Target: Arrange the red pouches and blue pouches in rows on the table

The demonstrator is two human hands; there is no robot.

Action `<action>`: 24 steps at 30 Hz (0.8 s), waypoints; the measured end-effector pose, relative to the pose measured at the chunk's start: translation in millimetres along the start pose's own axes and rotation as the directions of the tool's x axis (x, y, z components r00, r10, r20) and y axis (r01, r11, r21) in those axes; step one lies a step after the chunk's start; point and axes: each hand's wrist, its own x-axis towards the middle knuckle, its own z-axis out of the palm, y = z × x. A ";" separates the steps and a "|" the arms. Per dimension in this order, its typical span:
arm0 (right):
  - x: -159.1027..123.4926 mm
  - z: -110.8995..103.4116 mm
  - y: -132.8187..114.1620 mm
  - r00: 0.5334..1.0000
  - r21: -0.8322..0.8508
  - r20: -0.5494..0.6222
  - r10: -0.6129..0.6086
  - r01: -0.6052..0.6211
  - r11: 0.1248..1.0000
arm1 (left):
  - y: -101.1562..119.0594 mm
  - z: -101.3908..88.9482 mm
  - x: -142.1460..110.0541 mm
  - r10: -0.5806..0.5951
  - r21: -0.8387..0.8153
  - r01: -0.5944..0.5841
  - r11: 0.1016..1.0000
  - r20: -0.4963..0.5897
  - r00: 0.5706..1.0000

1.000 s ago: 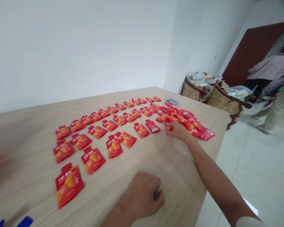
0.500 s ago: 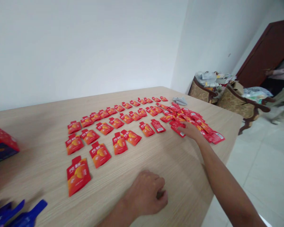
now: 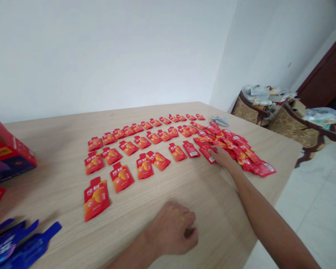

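Several red and orange pouches (image 3: pixel 123 147) lie in rows on the wooden table (image 3: pixel 58 123). A loose heap of the same pouches (image 3: pixel 235 147) sits at the table's right side. My right hand (image 3: pixel 222 157) reaches out flat, fingers resting on a red pouch (image 3: pixel 207 154) at the heap's near edge. My left hand (image 3: pixel 172 229) rests on the table near the front edge, curled in a loose fist with nothing visible in it.
A red and purple box (image 3: pixel 8 157) stands at the left edge. Blue pouches (image 3: pixel 19 244) lie at the near left corner. A grey scrap (image 3: pixel 220 120) lies at the far right of the table. Two cluttered armchairs (image 3: pixel 285 119) stand beyond the table.
The view has swung left, bringing the box and blue pouches into sight and the people at the door out of it. My right hand stays at the heap's edge, dragging one pouch slightly nearer.
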 end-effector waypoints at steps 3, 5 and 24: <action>0.9 1.2 -6.0 0.999 -0.010 0.006 -0.046 0.046 0.999 | -0.1 0.6 -0.9 -0.003 0.000 0.003 1.000 0.001 1.000; 1.6 2.9 -8.1 0.997 -0.034 0.014 -0.071 0.071 0.997 | 0.3 0.5 -1.3 -0.011 -0.008 0.011 1.000 0.004 1.000; 0.0 -18.0 -29.6 0.934 -0.055 -0.285 -0.217 0.210 0.976 | 0.1 -0.5 -0.3 0.008 -0.018 -0.008 1.000 0.021 1.000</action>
